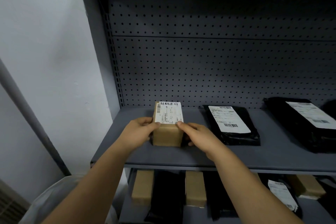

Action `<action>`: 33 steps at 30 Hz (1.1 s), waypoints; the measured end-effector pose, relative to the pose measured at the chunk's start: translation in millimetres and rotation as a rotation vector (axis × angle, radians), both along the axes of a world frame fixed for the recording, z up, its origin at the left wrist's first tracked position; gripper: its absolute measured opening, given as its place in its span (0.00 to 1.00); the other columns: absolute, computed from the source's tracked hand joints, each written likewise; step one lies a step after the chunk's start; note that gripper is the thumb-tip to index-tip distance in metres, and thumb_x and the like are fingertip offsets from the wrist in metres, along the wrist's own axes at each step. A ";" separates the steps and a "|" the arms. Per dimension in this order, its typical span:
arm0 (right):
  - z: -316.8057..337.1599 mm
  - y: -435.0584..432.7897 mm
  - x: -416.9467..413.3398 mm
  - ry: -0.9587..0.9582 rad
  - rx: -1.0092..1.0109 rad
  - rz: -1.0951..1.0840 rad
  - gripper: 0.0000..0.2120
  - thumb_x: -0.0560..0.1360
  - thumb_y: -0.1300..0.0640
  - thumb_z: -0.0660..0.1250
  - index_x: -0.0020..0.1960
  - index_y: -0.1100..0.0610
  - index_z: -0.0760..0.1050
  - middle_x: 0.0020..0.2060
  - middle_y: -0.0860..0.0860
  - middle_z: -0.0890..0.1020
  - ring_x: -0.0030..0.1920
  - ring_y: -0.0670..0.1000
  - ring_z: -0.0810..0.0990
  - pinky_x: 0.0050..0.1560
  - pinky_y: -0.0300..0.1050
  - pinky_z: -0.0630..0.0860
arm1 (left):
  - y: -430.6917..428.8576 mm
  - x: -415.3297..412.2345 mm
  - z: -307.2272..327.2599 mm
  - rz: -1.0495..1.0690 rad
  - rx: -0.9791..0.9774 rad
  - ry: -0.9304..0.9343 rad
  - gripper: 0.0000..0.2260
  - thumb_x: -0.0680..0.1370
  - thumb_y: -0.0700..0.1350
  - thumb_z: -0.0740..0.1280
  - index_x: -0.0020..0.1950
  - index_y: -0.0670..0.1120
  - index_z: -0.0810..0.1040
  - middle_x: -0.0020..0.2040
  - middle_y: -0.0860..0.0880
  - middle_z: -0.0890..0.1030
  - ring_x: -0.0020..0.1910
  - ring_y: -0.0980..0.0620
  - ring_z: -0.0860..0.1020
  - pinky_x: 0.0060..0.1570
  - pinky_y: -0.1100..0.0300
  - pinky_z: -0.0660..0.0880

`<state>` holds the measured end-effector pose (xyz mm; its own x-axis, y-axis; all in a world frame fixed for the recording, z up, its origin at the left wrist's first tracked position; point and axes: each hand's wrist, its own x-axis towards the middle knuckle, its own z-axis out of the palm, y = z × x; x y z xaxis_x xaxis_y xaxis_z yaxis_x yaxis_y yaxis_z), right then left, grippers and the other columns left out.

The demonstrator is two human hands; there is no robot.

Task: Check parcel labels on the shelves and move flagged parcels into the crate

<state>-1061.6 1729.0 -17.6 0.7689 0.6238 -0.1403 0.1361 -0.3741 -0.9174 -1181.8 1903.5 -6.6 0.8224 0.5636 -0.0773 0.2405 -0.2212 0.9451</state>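
1. Cardboard box (168,129) at centre frame, on the left part of the grey upper shelf (181,156). It looks to be resting on the shelf, though I cannot rule out a slight lift
2. Shipping label (169,112) is stuck to the box top, facing up toward the camera. The print is too small for me to read, so its flag status is unknown
3. Left hand (138,132) is clamped on the box's left side, thumb on top by the label's near-left corner
4. Right hand (198,136) is clamped on the box's right side, thumb on top by the near-right corner, fingers wrapped down the far side and mostly hidden
5. Key relation: the box's long axis runs away from me toward the pegboard back panel (218,69). The hands bracket its short width at the near end, about equally close, so a straight pull toward the lower frame edge should bring it out
6. Black poly mailer (234,132) lies just right of the right hand, apart from the box, and a second black mailer (300,132) lies further right
7. Judgement: label check in progress, box not yet moved
8. Pale translucent container (51,196) at lower left; cannot tell if it is the crate
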 end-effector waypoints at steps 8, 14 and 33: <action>19.3 -21.5 24.3 0.038 0.410 0.141 0.27 0.72 0.49 0.75 0.67 0.36 0.69 0.64 0.45 0.79 0.63 0.48 0.78 0.62 0.49 0.77 | -30.1 4.2 24.4 0.003 0.088 -0.327 0.22 0.75 0.43 0.73 0.67 0.54 0.74 0.59 0.56 0.81 0.60 0.59 0.78 0.64 0.55 0.73; 24.1 -31.3 29.1 0.004 0.450 0.211 0.39 0.66 0.51 0.79 0.73 0.46 0.66 0.65 0.45 0.78 0.64 0.45 0.78 0.68 0.54 0.73 | -50.7 -6.5 25.4 0.013 0.099 -0.443 0.22 0.76 0.37 0.71 0.67 0.53 0.73 0.61 0.54 0.81 0.62 0.55 0.78 0.64 0.52 0.74; 31.2 -30.6 -9.9 0.088 0.521 0.117 0.26 0.66 0.58 0.74 0.63 0.56 0.75 0.56 0.50 0.83 0.52 0.45 0.79 0.50 0.39 0.74 | -20.0 -48.8 23.6 -0.009 0.623 -0.386 0.24 0.76 0.55 0.68 0.71 0.53 0.70 0.68 0.59 0.70 0.69 0.59 0.67 0.68 0.62 0.62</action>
